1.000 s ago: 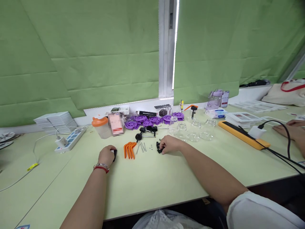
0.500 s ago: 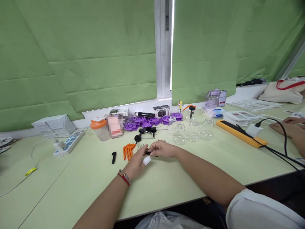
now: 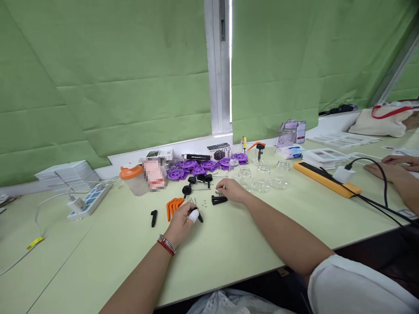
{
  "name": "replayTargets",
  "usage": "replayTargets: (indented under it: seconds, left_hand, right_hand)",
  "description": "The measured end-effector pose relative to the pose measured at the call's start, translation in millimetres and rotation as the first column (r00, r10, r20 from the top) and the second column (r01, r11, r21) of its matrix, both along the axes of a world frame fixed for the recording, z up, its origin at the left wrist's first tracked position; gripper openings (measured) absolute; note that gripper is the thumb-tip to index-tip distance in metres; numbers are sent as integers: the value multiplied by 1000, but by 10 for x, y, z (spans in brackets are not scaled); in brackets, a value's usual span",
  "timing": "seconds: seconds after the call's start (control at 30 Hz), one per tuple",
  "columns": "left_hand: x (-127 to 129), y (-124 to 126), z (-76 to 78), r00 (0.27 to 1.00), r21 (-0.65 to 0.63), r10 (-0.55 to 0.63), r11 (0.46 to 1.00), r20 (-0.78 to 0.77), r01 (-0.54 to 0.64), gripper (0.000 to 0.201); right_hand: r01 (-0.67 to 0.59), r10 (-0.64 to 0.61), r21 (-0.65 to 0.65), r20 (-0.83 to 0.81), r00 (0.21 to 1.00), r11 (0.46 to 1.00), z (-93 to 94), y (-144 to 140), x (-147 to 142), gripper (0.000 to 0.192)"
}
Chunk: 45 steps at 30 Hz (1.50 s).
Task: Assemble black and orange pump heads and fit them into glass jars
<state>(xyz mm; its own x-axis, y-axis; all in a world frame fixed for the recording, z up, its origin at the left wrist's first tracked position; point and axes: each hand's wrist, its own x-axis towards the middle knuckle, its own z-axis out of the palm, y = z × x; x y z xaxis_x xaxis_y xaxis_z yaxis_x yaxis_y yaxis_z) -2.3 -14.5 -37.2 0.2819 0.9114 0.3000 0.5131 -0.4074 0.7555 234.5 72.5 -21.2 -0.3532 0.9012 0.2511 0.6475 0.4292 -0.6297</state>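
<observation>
My left hand (image 3: 182, 221), with a white covering on its thumb, is closed around a small black plastic part (image 3: 200, 216) whose end sticks out past the thumb. My right hand (image 3: 233, 191) is farther right, its fingertips pinched together at some small metal springs (image 3: 218, 192). Whether a spring is between those fingertips is hidden. Just below them lie black plastic pieces (image 3: 219, 200). Between the hands are tiny metal bits (image 3: 204, 203) and thin metal pins (image 3: 193, 201). Several orange levers (image 3: 173, 208) and another black part (image 3: 153, 218) lie to the left.
Behind the hands are black knobs with rods (image 3: 187, 190), purple wheel-shaped parts (image 3: 199, 166) and clear jars (image 3: 263, 173). An orange-lidded cup (image 3: 131, 173) and white power strip (image 3: 93, 201) stand left. At right are a yellow power strip (image 3: 324, 178) and another person's hand (image 3: 381, 169).
My hands have moved apart. The right went right and up to the springs; the left drew slightly left and down, keeping the black part. The view shifted a little.
</observation>
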Motion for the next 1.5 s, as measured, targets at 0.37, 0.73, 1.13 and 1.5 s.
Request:
replayTargets:
  seconds: [0.37, 0.73, 1.13, 1.5]
  left_hand:
    - [5, -5, -31, 999, -120, -15, 993, 48, 20, 15]
    - [28, -2, -73, 976, -215, -95, 967, 198, 138, 24]
    - [57, -15, -26, 974, -216, -116, 963, 197, 159, 21]
    - [63, -7, -60, 970, -208, -144, 960, 196, 185, 19]
  right_hand:
    - [-89, 85, 2, 276, 957, 996, -63, 40, 42, 19]
    - [-29, 15, 38, 328, 945, 999, -83, 123, -26, 19]
    - [-59, 43, 26, 407, 913, 998, -71, 183, -140, 11]
    - [-296, 302, 166, -9, 953, 941, 125, -195, -261, 11]
